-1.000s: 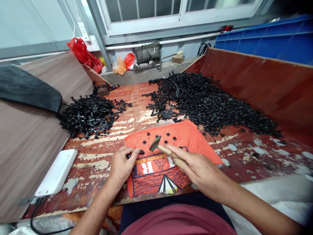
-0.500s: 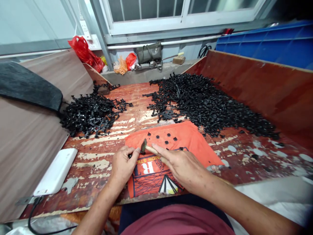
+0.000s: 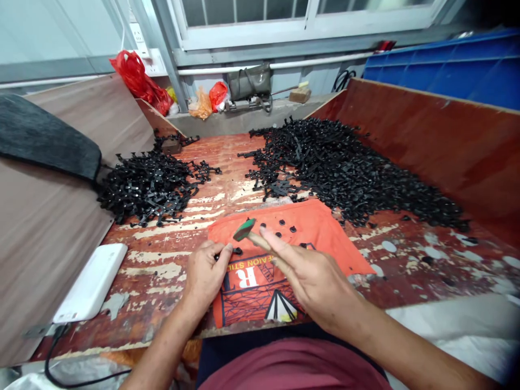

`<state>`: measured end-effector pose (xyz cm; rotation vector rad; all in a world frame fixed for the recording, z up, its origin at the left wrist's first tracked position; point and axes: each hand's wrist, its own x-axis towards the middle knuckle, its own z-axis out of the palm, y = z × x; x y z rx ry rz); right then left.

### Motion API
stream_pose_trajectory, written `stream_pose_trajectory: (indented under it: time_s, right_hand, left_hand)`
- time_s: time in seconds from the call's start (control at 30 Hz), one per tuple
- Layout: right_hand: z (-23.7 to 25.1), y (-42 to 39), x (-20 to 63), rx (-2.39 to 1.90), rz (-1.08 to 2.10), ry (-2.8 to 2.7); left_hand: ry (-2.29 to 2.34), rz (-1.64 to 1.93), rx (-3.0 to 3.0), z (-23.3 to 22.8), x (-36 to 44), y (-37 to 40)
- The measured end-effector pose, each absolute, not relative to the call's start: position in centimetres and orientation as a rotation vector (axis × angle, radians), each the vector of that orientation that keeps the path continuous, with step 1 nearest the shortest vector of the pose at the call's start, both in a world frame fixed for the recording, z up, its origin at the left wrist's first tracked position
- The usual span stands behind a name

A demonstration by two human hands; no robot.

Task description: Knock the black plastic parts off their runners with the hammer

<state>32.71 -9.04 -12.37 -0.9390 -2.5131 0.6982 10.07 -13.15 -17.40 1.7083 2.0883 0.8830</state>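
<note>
Left hand (image 3: 206, 273): thumb and fingers were closed together on a black piece (image 3: 236, 251), whose end was left showing just past the thumb tip.
Right hand (image 3: 314, 281): fingers were wrapped around the wooden handle of a hammer (image 3: 260, 240), with the index finger laid along it.
Hammer head: it was held tilted, beyond and slightly to the right of the left thumb, with a gap seen between it and the pinched piece.
Orange cloth (image 3: 333, 244): it was spread flat beneath both hands; its printed letters and lines were partly covered by the right hand.
Loose black bits (image 3: 293, 229): several were scattered on the cloth, just beyond the right hand's fingers.
Left pile (image 3: 148, 187): many black parts were heaped beyond the left hand and to its left, well apart from it.
Right pile (image 3: 345, 168): a larger heap was spread beyond the right hand, reaching far to its right.
White device (image 3: 91, 284): it was laid to the left of the left hand, with a black cable (image 3: 51, 360) running near its lower end.
Worn table (image 3: 227, 168): red paint was seen flaked off in pale streaks around the cloth.
Blue crate (image 3: 447, 67): it was placed far beyond the right hand, behind a reddish board (image 3: 439, 135).
</note>
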Motion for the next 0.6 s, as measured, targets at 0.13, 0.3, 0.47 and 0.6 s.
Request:
stream_pose_trajectory:
  time_s: [0.13,0.3,0.47,0.6]
  right_hand:
    - [-12.5,-8.7,32.1,-1.098,0.625,-2.678]
    - [-11.8,-7.9,33.0,-1.078,0.831,-2.437]
    - [-10.5,-7.9,33.2,-1.103,0.980,-2.193]
    - [-10.4,-8.3,32.1,-1.011,1.027,-2.145]
  left_hand:
    - [2.006,0.925,1.599,-17.2,9.7,-13.2]
    - [1.472,1.145,0.871,-14.2,8.8,-14.0]
    - [1.196,1.247,0.600,-11.5,10.8,-13.7]
    - [1.158,1.241,0.550,-11.9,14.1,-13.4]
